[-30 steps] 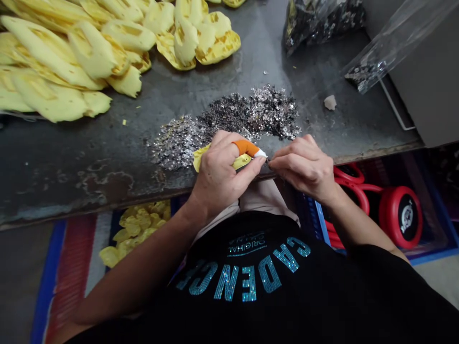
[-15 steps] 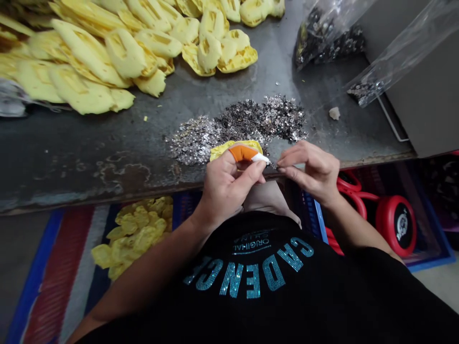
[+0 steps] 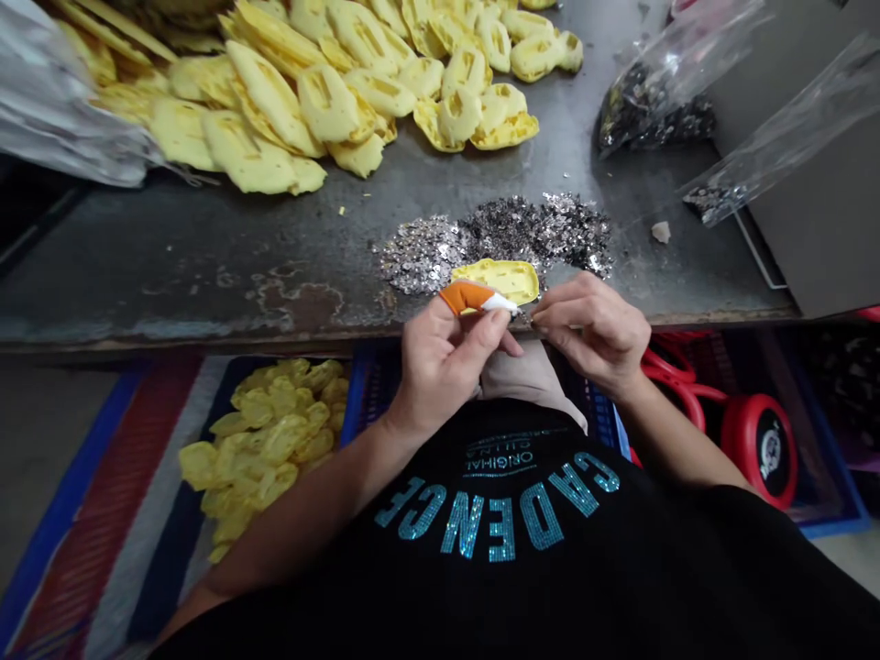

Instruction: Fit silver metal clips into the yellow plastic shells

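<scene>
The left hand (image 3: pixel 445 367) has thumb and forefinger pressed together, clamped on a tiny metal bit (image 3: pixel 521 314) that pokes out towards the other hand. An orange and white cover (image 3: pixel 471 295) wraps that forefinger. The right hand (image 3: pixel 597 330) has its fingers bent, the tips just beside the same bit; it is too small to tell whether they grip it too.

A yellow plastic piece (image 3: pixel 512 273) is just beyond the left forefinger, hollow side up, its near edge partly hidden by that finger. Whether the other left fingers touch it cannot be told.

Beyond both hands, a pile of small metal parts (image 3: pixel 505 229) spreads over the table (image 3: pixel 220 266), paler at the end nearer the left hand. Farther off and to the left of the left hand lies a big heap of yellow pieces (image 3: pixel 330 101). Beyond the right hand are a white scrap (image 3: pixel 661 232) and two clear bags (image 3: pixel 660 96) of metal parts. Below the left hand, more yellow parts (image 3: pixel 275 422) lie heaped.
</scene>
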`<state>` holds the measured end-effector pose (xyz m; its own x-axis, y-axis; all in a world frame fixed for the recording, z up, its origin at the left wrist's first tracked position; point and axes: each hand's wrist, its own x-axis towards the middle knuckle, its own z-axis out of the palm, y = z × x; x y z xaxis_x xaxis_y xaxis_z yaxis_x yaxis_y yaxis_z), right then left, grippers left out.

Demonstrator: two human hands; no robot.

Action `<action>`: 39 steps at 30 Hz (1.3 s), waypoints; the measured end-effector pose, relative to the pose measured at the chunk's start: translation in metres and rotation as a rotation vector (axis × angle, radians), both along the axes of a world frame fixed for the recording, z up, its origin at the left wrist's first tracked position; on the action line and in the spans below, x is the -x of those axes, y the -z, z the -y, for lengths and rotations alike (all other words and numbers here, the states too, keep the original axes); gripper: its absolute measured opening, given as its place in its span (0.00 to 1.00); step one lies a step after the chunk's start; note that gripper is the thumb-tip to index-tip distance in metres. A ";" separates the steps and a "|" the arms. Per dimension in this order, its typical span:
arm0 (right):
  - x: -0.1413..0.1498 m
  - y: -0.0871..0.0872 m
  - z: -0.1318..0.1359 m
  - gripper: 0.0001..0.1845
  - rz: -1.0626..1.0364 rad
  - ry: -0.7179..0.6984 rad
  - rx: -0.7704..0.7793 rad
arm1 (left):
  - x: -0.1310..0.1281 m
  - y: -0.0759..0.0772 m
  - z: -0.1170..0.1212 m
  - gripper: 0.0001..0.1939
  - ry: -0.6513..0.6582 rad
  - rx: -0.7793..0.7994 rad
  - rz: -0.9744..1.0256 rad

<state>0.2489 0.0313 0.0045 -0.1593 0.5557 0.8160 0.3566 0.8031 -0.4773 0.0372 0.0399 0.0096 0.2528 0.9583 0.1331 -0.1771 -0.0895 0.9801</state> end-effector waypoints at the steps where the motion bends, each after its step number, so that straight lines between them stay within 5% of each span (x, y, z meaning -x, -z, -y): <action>1: 0.002 0.000 0.001 0.08 0.023 0.001 -0.027 | 0.004 0.002 0.003 0.15 -0.038 -0.074 -0.045; 8: 0.002 -0.010 0.004 0.02 0.214 -0.105 -0.025 | 0.027 0.001 0.013 0.12 0.052 -0.125 -0.177; 14: 0.002 -0.025 0.043 0.05 0.280 -0.188 -0.069 | 0.027 -0.013 0.021 0.21 0.140 0.220 0.080; 16: -0.006 -0.018 0.050 0.05 0.251 -0.077 -0.147 | 0.029 -0.017 0.024 0.27 0.069 0.284 0.162; 20: -0.048 0.017 0.020 0.10 0.361 0.428 -0.119 | 0.033 -0.023 0.038 0.30 0.037 0.292 0.173; 24: -0.070 0.035 -0.009 0.15 0.402 0.505 -0.134 | 0.028 -0.024 0.056 0.28 0.035 0.292 0.173; 27: -0.047 0.015 0.015 0.09 0.343 0.429 -0.108 | 0.020 -0.023 0.062 0.26 0.046 0.326 0.159; 30: -0.014 -0.013 0.047 0.09 0.297 0.111 -0.035 | 0.012 -0.023 0.060 0.25 0.058 0.351 0.156; 32: -0.001 -0.022 0.055 0.08 0.301 0.047 -0.040 | 0.006 -0.023 0.055 0.25 0.060 0.359 0.155; 36: -0.004 -0.011 0.039 0.05 0.327 0.071 -0.038 | -0.001 -0.016 0.041 0.24 0.078 0.397 0.095; 39: -0.013 0.006 0.025 0.04 0.133 0.015 0.094 | 0.001 -0.003 0.024 0.22 0.051 0.333 -0.038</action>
